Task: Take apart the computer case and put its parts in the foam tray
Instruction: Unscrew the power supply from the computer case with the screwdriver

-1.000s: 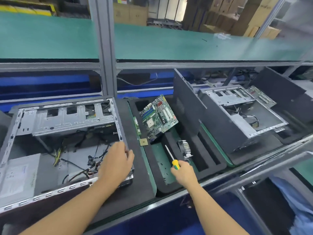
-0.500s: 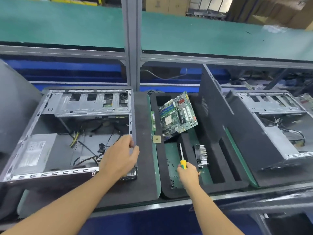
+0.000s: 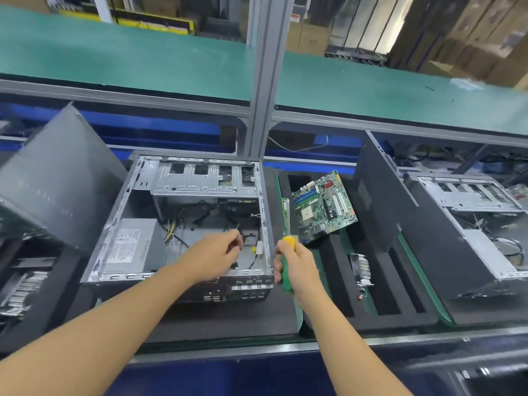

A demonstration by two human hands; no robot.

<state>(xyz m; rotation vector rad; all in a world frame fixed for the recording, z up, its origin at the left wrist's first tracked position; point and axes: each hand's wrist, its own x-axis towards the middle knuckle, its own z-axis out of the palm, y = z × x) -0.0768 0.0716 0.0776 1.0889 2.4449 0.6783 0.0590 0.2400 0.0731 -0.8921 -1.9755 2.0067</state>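
The open computer case point(image 3: 200, 184) lies on its side on a black foam mat, with a power supply point(image 3: 128, 247) and loose cables inside. My left hand point(image 3: 214, 255) reaches into the case near its right wall, fingers curled and pinching what looks like a thin cable. My right hand point(image 3: 300, 270) grips a screwdriver point(image 3: 288, 242) with a green handle and yellow cap, just outside the case's right wall. The black foam tray point(image 3: 400, 307) to the right holds a motherboard point(image 3: 323, 207), a memory stick point(image 3: 285, 212) and a heatsink fan point(image 3: 361, 270).
A grey side panel point(image 3: 57, 178) leans at the left. A dark panel point(image 3: 377, 201) stands between the tray and a second open case point(image 3: 471, 224) at the right. A metal post point(image 3: 265, 81) rises behind, and a green conveyor point(image 3: 143, 58) runs across the back.
My left hand left the case's right edge and went inside the case. My right hand lifted the screwdriver out of the tray and brought it beside the case.
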